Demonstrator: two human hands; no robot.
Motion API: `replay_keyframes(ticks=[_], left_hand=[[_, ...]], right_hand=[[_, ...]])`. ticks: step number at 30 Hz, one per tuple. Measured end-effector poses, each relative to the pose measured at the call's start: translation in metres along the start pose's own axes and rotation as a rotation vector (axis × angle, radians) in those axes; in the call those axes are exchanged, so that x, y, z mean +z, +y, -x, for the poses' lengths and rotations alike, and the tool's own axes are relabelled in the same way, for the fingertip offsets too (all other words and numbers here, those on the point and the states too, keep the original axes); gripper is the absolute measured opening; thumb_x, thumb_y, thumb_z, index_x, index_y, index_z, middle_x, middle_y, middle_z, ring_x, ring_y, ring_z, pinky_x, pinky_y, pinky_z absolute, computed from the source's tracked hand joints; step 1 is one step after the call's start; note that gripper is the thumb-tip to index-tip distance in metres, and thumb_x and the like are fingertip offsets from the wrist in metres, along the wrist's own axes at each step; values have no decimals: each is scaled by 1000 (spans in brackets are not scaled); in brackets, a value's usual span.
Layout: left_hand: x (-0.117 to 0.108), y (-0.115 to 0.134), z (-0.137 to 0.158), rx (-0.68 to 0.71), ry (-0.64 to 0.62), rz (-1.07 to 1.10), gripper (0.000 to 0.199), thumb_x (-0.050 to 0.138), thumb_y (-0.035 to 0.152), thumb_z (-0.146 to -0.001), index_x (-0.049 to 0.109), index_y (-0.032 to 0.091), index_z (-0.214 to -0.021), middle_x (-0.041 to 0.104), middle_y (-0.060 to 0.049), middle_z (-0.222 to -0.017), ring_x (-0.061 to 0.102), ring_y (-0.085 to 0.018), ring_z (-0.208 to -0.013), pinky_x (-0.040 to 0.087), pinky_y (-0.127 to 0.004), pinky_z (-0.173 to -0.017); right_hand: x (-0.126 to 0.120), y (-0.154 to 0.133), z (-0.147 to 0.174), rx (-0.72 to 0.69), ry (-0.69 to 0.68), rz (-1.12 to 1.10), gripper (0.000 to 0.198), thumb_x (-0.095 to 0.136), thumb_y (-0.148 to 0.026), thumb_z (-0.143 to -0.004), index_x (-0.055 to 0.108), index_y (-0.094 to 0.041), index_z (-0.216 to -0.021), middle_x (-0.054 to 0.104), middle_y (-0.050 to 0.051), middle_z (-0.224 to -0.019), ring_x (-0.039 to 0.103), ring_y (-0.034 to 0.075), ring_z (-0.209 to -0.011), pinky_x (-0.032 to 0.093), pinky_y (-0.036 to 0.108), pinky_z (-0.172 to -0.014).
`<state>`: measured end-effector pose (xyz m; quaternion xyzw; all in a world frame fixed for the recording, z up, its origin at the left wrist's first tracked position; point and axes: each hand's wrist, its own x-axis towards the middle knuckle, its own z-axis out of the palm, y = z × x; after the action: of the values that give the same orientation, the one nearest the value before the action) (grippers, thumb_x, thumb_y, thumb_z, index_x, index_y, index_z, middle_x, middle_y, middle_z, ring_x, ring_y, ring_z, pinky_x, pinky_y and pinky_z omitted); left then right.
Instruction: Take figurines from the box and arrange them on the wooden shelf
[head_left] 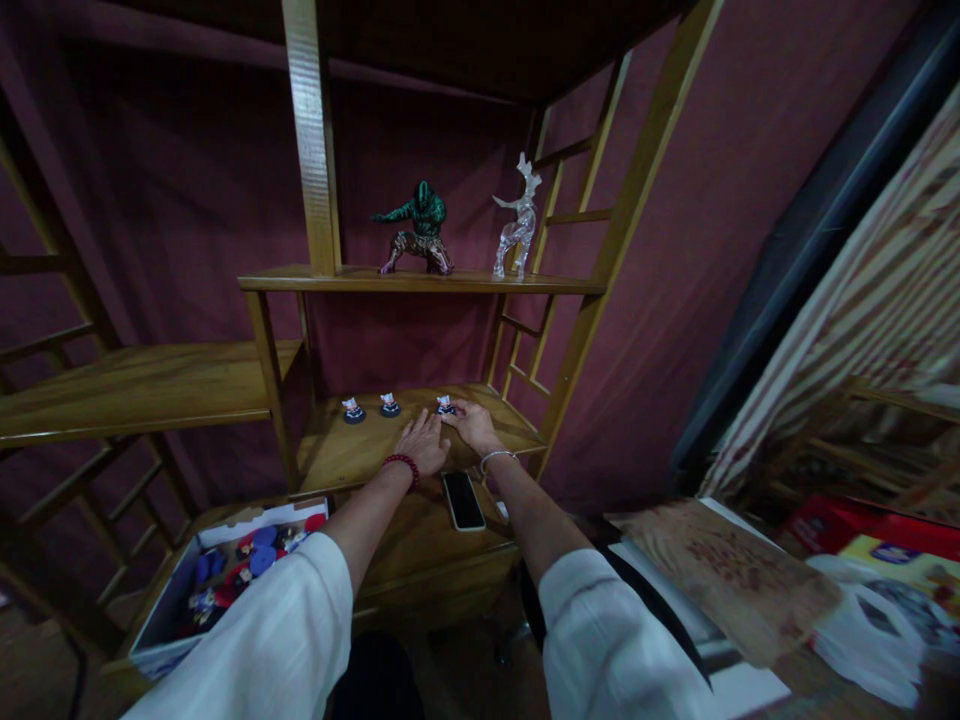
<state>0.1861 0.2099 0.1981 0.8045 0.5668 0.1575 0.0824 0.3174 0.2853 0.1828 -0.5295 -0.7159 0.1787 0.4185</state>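
Observation:
A small white-headed figurine (445,404) on a dark base stands on the lower wooden shelf (330,455). My right hand (474,428) has its fingers closed on this figurine's right side. Close by on the left, my left hand (421,442) lies with its fingers stretched out flat, fingertips near the base and holding nothing. Two similar figurines, a middle one (389,405) and a left one (353,410), stand upright on dark round bases further left along the same shelf.
Above, a shelf bears a green-and-bronze figure (421,225) and a clear deer ornament (517,225). A phone (464,501) lies below my hands. At lower left sits a box (161,625) of colourful figurines. A plastic bag (870,625) lies at right.

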Motion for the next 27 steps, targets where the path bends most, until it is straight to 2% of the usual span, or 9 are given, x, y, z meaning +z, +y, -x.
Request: replay_keyframes(ticks=[9,14,27], left_hand=[[3,-4,-10,-32,-11,-9,59,28,34,-84,27,3,-134,28,-16,-142,19,-22,-132,14,-37,-108],[2,-4,-12,-50,-2,17,57,31,33,-83,28,7,-134,26,-14,-142,18,-21,-133,16,-37,-107],[3,-5,-17,-75,19,41,58,33,31,-82,27,3,-133,27,-17,-141,19,-23,-132,16,-37,-107]], right_hand=[[5,5,-10,11,-14,-3,29,66,-30,-65,67,-21,-93,67,0,-82,60,13,-73,47,24,-70],[3,1,-11,37,-25,-8,27,66,-31,-66,67,-21,-92,68,0,-82,61,14,-76,47,25,-72],[10,2,-21,36,-24,47,22,67,-30,-68,67,-26,-89,68,-2,-80,62,14,-79,48,23,-72]])
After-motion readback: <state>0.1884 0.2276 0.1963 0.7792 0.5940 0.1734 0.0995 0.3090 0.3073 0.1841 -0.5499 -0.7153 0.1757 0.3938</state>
